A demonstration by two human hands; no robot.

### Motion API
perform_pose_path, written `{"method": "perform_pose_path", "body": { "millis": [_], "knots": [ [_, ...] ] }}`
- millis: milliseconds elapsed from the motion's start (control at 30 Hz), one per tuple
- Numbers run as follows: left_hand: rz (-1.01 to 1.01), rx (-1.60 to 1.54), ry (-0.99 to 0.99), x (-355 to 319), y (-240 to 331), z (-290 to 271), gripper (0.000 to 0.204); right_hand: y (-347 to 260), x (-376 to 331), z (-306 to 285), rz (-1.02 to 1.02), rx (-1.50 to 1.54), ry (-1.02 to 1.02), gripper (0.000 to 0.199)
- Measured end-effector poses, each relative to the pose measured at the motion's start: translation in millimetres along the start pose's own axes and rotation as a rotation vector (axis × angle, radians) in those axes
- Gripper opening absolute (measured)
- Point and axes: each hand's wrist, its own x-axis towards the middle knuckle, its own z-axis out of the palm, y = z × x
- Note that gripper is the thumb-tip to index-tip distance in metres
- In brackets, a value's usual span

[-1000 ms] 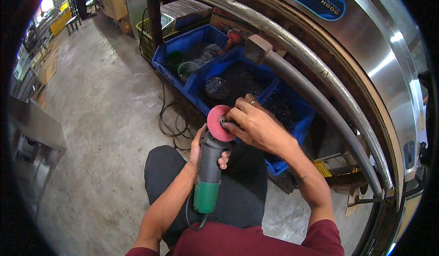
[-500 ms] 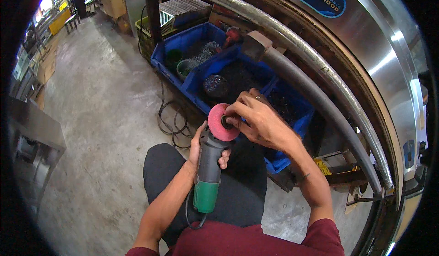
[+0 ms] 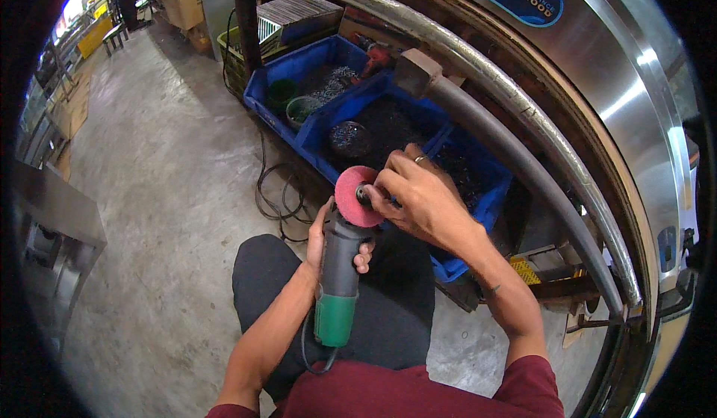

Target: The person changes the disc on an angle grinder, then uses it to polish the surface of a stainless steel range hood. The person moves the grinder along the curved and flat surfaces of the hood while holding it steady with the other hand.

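My left hand (image 3: pixel 317 240) is wrapped round the dark grey body of an angle grinder (image 3: pixel 337 268), its green rear end toward me and its disc end pointing away. A pink-red grinding disc (image 3: pixel 346 191) sits on its head, face up. At the disc's centre is a dark round nut (image 3: pixel 363 193). My right hand (image 3: pixel 427 200) reaches in from the right, the thumb and fingers closed in a pinch at this nut and partly covering it. A ring shows on one finger. The grinder's cord (image 3: pixel 314 367) curves from its rear end past my lap.
Blue bins (image 3: pixel 317 138) with small metal parts stand just beyond the grinder. A clear round container (image 3: pixel 349 140) lies in one. Above them run a dark hammer-like bar (image 3: pixel 508 149) and a metal pipe (image 3: pixel 478 59). Black cable (image 3: pixel 272 201) coils on the floor.
The grinder and disc have shifted slightly to the left. My right fingers have turned a little at the disc's centre, and more of the nut shows.
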Motion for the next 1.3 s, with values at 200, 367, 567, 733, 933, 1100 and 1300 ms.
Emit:
{"method": "perform_pose_path", "body": {
  "millis": [200,367,567,733,933,1100,1300],
  "knots": [
    [0.007,0.046,-0.053,1,1,-4,0.086,5,0,1,-0.052,0.125,-0.001,0.022],
    [-0.037,0.051,0.005,1,-1,2,0.087,2,4,-4,0.029,0.119,0.016,0.02],
    [-0.045,0.015,-0.048,0,-1,2,0.087,3,-3,-13,0.045,0.367,-0.146,0.042],
    [-0.024,0.029,-0.066,0,1,-1,0.089,-2,-6,-2,0.053,0.409,-0.124,0.048],
    [-0.064,0.005,-0.041,-1,0,5,0.094,8,-8,-17,0.055,0.283,-0.086,0.037],
    [-0.071,0.002,-0.03,-2,1,-1,0.094,2,-6,-1,0.012,0.184,-0.09,0.025],
    [-0.001,0.039,-0.053,3,1,-4,0.091,-2,-5,-4,0.021,0.141,-0.016,0.018]
  ]
}}
